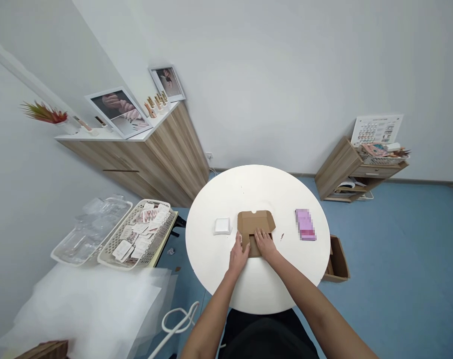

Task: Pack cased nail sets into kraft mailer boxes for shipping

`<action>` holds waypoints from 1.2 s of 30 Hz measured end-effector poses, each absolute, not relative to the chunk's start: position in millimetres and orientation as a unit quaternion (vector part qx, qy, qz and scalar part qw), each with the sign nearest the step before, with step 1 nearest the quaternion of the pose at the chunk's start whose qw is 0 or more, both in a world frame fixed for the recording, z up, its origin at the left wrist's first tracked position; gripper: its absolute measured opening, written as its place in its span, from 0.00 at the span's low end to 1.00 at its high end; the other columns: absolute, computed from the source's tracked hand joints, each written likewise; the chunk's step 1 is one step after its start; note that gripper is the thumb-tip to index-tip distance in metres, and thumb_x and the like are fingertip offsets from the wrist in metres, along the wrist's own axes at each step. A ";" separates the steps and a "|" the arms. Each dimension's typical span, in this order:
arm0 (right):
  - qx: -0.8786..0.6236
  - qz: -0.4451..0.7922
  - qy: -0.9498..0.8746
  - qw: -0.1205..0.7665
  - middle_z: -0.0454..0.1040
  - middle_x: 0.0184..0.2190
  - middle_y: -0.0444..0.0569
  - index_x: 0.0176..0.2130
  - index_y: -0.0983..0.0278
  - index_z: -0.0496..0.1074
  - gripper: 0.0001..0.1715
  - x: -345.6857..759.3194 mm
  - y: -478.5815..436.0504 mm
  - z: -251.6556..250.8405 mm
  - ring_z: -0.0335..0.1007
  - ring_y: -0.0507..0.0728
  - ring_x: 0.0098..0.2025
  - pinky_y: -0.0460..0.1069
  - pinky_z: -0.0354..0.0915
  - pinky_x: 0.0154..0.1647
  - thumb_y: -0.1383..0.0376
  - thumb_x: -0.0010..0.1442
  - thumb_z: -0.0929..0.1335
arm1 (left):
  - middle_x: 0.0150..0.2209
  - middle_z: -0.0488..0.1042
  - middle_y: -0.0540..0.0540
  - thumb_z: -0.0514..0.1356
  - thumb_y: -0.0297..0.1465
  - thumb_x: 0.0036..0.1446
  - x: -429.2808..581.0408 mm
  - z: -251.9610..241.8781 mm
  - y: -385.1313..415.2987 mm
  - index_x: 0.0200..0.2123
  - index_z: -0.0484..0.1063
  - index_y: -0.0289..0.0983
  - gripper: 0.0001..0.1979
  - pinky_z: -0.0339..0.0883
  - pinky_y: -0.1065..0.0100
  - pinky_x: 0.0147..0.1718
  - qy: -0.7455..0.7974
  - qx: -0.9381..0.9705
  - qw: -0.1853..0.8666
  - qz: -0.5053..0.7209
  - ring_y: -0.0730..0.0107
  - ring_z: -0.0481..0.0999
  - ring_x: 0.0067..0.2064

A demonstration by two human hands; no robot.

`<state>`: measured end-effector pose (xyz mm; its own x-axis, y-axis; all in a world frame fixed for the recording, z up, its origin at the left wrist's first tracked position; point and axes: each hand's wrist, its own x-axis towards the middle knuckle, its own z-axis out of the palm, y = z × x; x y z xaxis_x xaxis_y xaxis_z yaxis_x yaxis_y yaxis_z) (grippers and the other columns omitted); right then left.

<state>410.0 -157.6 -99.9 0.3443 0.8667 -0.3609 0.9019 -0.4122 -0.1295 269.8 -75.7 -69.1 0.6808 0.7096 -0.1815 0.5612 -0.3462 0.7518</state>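
Observation:
A brown cardboard mailer box (pixel 255 219) lies on the round white table (pixel 260 289) with its lid folded back. My left hand (pixel 239 255) grips its left side, fingers along the outer edge and thumb over the front left part. My right hand (pixel 266 243) rests on the box's right half, fingers stretched out over the inner edge near the lid fold. Part of the box interior shows between the hands; the rest is covered by them. Left of the box sits a small white square case (pixel 222 226). To the right lie a tiny reddish piece (pixel 282 236) and a purple package (pixel 305 224), its print blurred.
Left of the table stand a basket of white cards and packs (pixel 112 254) and a basket of clear plastic cases (pixel 62 254). White sheets (pixel 88 304) lie below them. A wooden cabinet (pixel 181 154) stands behind left, an open carton (pixel 340 271) on the floor at right.

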 end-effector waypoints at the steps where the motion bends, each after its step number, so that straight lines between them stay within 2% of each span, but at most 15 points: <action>1: 0.819 -0.189 0.540 0.046 0.46 0.69 0.59 0.68 0.69 0.47 0.47 410.1 -157.7 -99.5 0.42 0.68 0.69 0.61 0.47 0.67 0.68 0.53 0.66 | 0.58 0.68 0.39 0.52 0.34 0.63 271.2 -70.4 -75.7 0.64 0.51 0.39 0.27 0.67 0.63 0.49 0.414 0.807 0.415 0.073 0.64 0.74 0.53; 3: 0.819 -0.187 0.541 0.045 0.47 0.69 0.58 0.68 0.68 0.47 0.47 410.3 -157.6 -98.5 0.42 0.67 0.69 0.62 0.48 0.67 0.68 0.53 0.65 | 0.51 0.74 0.41 0.53 0.33 0.62 273.9 -73.4 -73.3 0.57 0.62 0.38 0.20 0.67 0.65 0.48 0.450 0.806 0.383 0.032 0.66 0.76 0.49; 5: 0.817 -0.190 0.542 0.046 0.47 0.69 0.57 0.68 0.67 0.46 0.48 410.7 -157.4 -97.5 0.43 0.67 0.69 0.62 0.47 0.67 0.68 0.52 0.65 | 0.45 0.76 0.43 0.56 0.33 0.60 277.1 -75.9 -68.9 0.47 0.69 0.37 0.13 0.67 0.67 0.45 0.469 0.812 0.348 -0.004 0.66 0.76 0.46; 9: 0.810 -0.197 0.548 0.060 0.44 0.69 0.59 0.69 0.68 0.44 0.52 412.7 -158.3 -94.9 0.41 0.67 0.70 0.61 0.45 0.67 0.68 0.50 0.68 | 0.36 0.77 0.45 0.60 0.38 0.58 284.1 -77.5 -59.1 0.35 0.70 0.38 0.09 0.66 0.67 0.35 0.489 0.810 0.321 -0.042 0.63 0.77 0.40; 14: 0.802 -0.219 0.553 0.051 0.41 0.70 0.58 0.69 0.66 0.39 0.59 418.1 -162.8 -91.4 0.38 0.67 0.70 0.63 0.43 0.67 0.66 0.48 0.70 | 0.33 0.77 0.47 0.58 0.29 0.57 289.9 -76.9 -51.8 0.30 0.68 0.40 0.03 0.62 0.68 0.32 0.483 0.824 0.289 -0.066 0.64 0.76 0.38; 17: 0.802 -0.217 0.554 0.053 0.41 0.70 0.57 0.70 0.63 0.38 0.63 422.0 -165.7 -87.9 0.37 0.69 0.70 0.64 0.39 0.68 0.65 0.45 0.72 | 0.35 0.75 0.46 0.56 0.25 0.56 292.8 -77.2 -53.7 0.31 0.68 0.39 0.04 0.62 0.67 0.35 0.468 0.840 0.269 -0.063 0.63 0.75 0.40; 19: 0.806 -0.216 0.547 0.067 0.41 0.70 0.57 0.70 0.60 0.39 0.68 424.6 -167.0 -84.4 0.37 0.72 0.70 0.66 0.35 0.68 0.64 0.41 0.76 | 0.37 0.75 0.45 0.56 0.24 0.55 294.1 -77.1 -55.7 0.33 0.67 0.39 0.05 0.62 0.67 0.37 0.454 0.850 0.261 -0.057 0.63 0.75 0.41; 21: 0.811 -0.220 0.535 0.082 0.41 0.70 0.59 0.69 0.59 0.39 0.75 427.2 -167.8 -80.6 0.37 0.74 0.69 0.68 0.32 0.67 0.63 0.34 0.80 | 0.38 0.74 0.46 0.55 0.25 0.56 293.5 -76.0 -55.0 0.34 0.67 0.39 0.04 0.63 0.67 0.37 0.438 0.859 0.260 -0.051 0.63 0.74 0.41; 24: 0.813 -0.234 0.527 0.089 0.40 0.70 0.60 0.69 0.60 0.39 0.81 431.3 -167.9 -76.3 0.36 0.75 0.69 0.67 0.33 0.67 0.61 0.29 0.81 | 0.39 0.72 0.47 0.52 0.30 0.61 286.5 -72.7 -42.3 0.37 0.68 0.40 0.05 0.64 0.66 0.40 0.416 0.871 0.259 -0.024 0.64 0.73 0.43; 26: 0.807 -0.244 0.531 0.087 0.39 0.70 0.60 0.69 0.60 0.38 0.81 434.2 -167.0 -75.4 0.35 0.74 0.69 0.65 0.36 0.67 0.60 0.29 0.81 | 0.43 0.72 0.45 0.49 0.33 0.62 278.3 -70.8 -24.7 0.42 0.68 0.41 0.10 0.65 0.63 0.45 0.410 0.881 0.234 0.035 0.62 0.72 0.47; 29: 0.798 -0.253 0.539 0.088 0.37 0.70 0.58 0.69 0.61 0.37 0.81 438.3 -164.1 -77.0 0.33 0.73 0.70 0.63 0.36 0.68 0.59 0.29 0.81 | 0.56 0.66 0.37 0.54 0.31 0.57 265.9 -70.7 10.0 0.56 0.62 0.38 0.22 0.61 0.54 0.54 0.394 0.900 0.170 0.079 0.52 0.65 0.57; 31: 0.797 -0.255 0.541 0.084 0.37 0.71 0.58 0.70 0.62 0.37 0.82 440.4 -161.6 -79.4 0.32 0.72 0.70 0.62 0.36 0.68 0.60 0.28 0.81 | 0.65 0.56 0.37 0.58 0.31 0.52 261.0 -72.0 32.9 0.62 0.55 0.39 0.33 0.52 0.49 0.60 0.372 0.916 0.146 0.028 0.47 0.54 0.65; 33: 0.797 -0.254 0.542 0.078 0.37 0.71 0.58 0.70 0.61 0.36 0.83 441.7 -159.2 -82.3 0.32 0.72 0.70 0.62 0.37 0.68 0.60 0.28 0.81 | 0.68 0.49 0.38 0.59 0.30 0.49 259.8 -73.3 52.0 0.64 0.50 0.41 0.39 0.44 0.44 0.63 0.346 0.928 0.135 -0.033 0.46 0.44 0.69; 34: 0.797 -0.254 0.543 0.075 0.37 0.71 0.57 0.70 0.60 0.36 0.83 442.2 -158.2 -83.6 0.33 0.72 0.70 0.63 0.37 0.68 0.60 0.28 0.81 | 0.69 0.48 0.38 0.59 0.30 0.48 260.5 -73.7 59.6 0.65 0.49 0.41 0.40 0.41 0.43 0.63 0.333 0.931 0.134 -0.058 0.47 0.43 0.69; 36: 0.797 -0.254 0.544 0.072 0.38 0.71 0.57 0.70 0.60 0.36 0.83 442.8 -156.8 -85.5 0.33 0.72 0.70 0.63 0.37 0.68 0.60 0.28 0.81 | 0.68 0.52 0.38 0.59 0.28 0.49 263.3 -74.5 70.7 0.64 0.51 0.42 0.39 0.42 0.43 0.63 0.310 0.936 0.139 -0.088 0.49 0.47 0.69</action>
<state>442.8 -156.8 -85.5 0.2792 0.8299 -0.4830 0.9027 -0.3983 -0.1625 263.3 70.7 -74.5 0.7926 0.5554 -0.2516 0.6045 -0.7697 0.2053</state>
